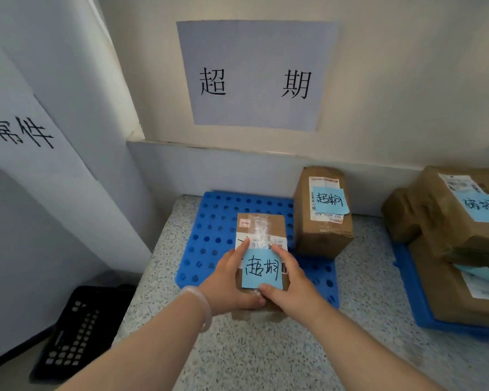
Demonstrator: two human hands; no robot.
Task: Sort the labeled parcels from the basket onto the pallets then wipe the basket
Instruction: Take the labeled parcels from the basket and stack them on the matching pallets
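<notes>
Hands close on a brown parcel (261, 230) from both sides, over the near half of a blue pallet (212, 221) with round holes. The left hand (226, 280) wraps the parcel's left side, its fingers (242, 249) pressed together and lying along the top edge, the thumb curled round the near end. The right hand (291, 283) grips the right side the same way, fingers together, its thumb pressing the near edge of a blue note (261, 269) stuck on the parcel's top. It may rest on the pallet or hang just above it; the hands hide its underside. A pale bracelet (205, 306) circles the left wrist.

A second parcel (322, 230), with its own blue note, stands at the pallet's far right corner against the wall. The pallet lies on a speckled surface (266, 356), in its far left corner. Along the right edge lies another blue pallet (407, 280) carrying a stack of parcels (463, 221). A black basket (76, 334) sits past the surface's left edge, tilted. A paper sign (254, 74) with two large characters hangs on the wall above the first pallet.
</notes>
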